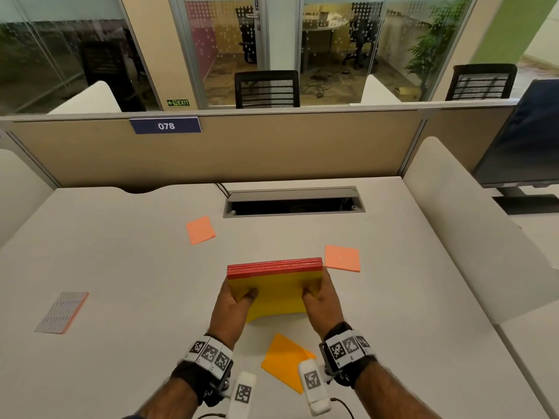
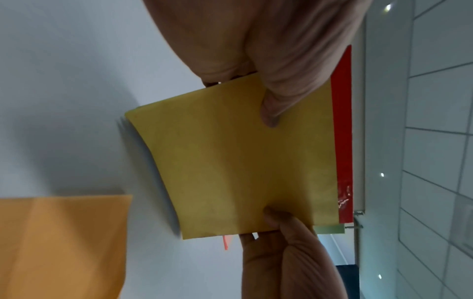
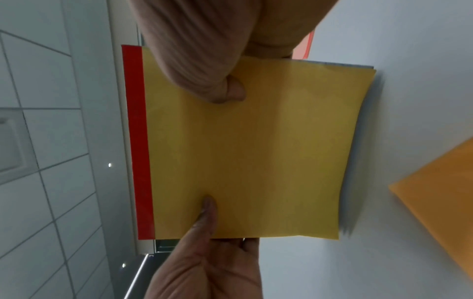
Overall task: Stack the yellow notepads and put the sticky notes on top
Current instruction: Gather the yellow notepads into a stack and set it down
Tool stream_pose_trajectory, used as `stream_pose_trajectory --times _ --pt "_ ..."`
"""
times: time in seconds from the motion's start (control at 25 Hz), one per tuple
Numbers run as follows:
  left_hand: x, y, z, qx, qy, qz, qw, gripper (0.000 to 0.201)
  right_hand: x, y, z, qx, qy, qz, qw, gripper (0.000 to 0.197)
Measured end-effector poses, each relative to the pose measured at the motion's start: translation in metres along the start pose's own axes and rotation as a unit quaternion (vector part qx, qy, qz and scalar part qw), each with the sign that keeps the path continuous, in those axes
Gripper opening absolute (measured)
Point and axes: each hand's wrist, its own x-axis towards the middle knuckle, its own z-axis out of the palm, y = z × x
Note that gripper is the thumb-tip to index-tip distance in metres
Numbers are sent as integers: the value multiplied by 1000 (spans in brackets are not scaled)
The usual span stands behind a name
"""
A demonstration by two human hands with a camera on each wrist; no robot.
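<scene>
A stack of yellow notepads (image 1: 276,293) with red bindings along the far edge is tilted up over the middle of the white desk (image 1: 127,267). My left hand (image 1: 242,297) grips its left side and my right hand (image 1: 314,293) its right side, thumbs on the yellow cover. The left wrist view shows the cover (image 2: 230,161) with my left thumb (image 2: 270,115) pressed on it. In the right wrist view my right thumb (image 3: 234,91) lies on the cover (image 3: 256,151). Salmon sticky notes lie at the back left (image 1: 200,229) and beside the stack's right corner (image 1: 342,258).
An orange sheet (image 1: 286,361) lies on the desk between my wrists. A pad with printed lines (image 1: 62,311) lies at the left. A cable tray opening (image 1: 293,202) is at the back. A white divider (image 1: 472,225) and a monitor (image 1: 526,137) stand to the right.
</scene>
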Motion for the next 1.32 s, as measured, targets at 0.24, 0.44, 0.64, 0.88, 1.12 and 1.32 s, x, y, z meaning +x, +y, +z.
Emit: stream_pose_trajectory --times 0.24,0.44,0.64,0.88,1.12,1.32 --pt "-21 -14 2 57 -23 -12 998 37 -17 27 -1 -33 -17 27 999 51" --pt "-36 -17 -19 76 -8 -16 997 38 -28 24 14 -60 -50 14 997 41" --pt "-20 -14 -9 139 -41 -9 989 35 -15 40 3 -99 -19 53 993 32" --pt "-19 -4 -55 143 -32 31 989 33 -23 15 31 -140 -24 19 990 25" --pt "16 -8 -185 75 9 33 997 38 -10 -21 133 -96 -112 34 989 27" --pt "67 -46 -352 59 14 -51 997 36 -9 -55 295 -56 -183 88 978 29"
